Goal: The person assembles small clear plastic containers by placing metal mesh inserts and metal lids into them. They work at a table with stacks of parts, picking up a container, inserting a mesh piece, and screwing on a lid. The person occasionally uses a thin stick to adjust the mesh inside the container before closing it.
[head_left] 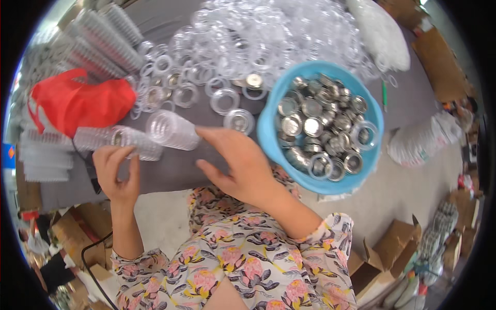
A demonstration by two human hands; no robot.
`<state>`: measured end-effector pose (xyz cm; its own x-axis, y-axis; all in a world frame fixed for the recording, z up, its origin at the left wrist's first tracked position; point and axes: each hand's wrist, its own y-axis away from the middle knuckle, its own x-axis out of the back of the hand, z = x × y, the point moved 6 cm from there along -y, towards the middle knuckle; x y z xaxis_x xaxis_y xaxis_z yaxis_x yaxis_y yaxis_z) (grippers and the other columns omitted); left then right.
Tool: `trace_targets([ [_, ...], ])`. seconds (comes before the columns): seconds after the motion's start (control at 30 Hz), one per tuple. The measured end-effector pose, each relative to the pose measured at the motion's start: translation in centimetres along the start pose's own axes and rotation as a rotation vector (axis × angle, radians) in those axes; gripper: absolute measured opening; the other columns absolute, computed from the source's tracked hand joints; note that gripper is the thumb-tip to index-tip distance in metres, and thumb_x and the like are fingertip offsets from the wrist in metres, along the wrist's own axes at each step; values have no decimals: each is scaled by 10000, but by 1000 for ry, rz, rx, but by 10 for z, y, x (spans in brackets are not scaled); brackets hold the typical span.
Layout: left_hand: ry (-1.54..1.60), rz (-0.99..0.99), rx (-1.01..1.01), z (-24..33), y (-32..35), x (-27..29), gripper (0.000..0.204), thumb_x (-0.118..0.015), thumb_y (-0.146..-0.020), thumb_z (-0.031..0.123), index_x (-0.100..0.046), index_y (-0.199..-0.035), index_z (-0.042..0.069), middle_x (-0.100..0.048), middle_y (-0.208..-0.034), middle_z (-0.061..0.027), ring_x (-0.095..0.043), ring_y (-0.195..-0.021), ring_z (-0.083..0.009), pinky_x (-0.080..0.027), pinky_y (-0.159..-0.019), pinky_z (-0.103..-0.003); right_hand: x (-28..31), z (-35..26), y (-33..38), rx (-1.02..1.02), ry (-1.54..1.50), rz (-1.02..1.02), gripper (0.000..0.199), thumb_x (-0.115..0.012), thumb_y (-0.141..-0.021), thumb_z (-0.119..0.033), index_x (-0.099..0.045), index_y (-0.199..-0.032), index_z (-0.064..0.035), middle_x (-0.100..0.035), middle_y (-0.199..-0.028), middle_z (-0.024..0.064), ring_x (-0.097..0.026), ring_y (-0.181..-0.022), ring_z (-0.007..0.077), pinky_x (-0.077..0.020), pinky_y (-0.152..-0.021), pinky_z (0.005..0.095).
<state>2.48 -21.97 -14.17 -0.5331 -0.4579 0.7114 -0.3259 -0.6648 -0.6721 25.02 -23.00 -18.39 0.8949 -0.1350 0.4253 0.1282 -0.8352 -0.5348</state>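
Note:
A row of stacked clear plastic rings (173, 130) lies along the table's near left part, with metal showing in its middle. At the lower edge of this row, my left hand (118, 170) curls, thumb and fingertips pinched together on the rings. My right hand (240, 163) is by the row's right end, index finger and thumb stretched apart; its fingertips are close to the last ring, and I see nothing held between them. Right of it stands a blue basin (263, 124) full of round silver metal caps (313, 126), some with clear rings on them.
A large heap of loose clear rings (268, 36) covers the table's far side. More stacked rings (98, 39) and a red cloth bag (82, 103) lie at left. A white plastic bag (380, 36) and a green pen (384, 95) lie far right. Cardboard boxes (387, 250) stand on the floor.

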Motion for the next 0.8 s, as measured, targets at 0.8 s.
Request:
trace_targets([
  [0.8, 29, -1210, -493, 192, -51, -271, 116, -660, -675, 204, -695, -756, 129, -652, -749, -86, -628, -798, -260, -418, -847, -386, 131, 97, 54, -273, 855, -63, 188, -675, -687, -128, -566, -826, -64, -579, -883, 73, -575, -836, 267, -436, -729, 371],
])
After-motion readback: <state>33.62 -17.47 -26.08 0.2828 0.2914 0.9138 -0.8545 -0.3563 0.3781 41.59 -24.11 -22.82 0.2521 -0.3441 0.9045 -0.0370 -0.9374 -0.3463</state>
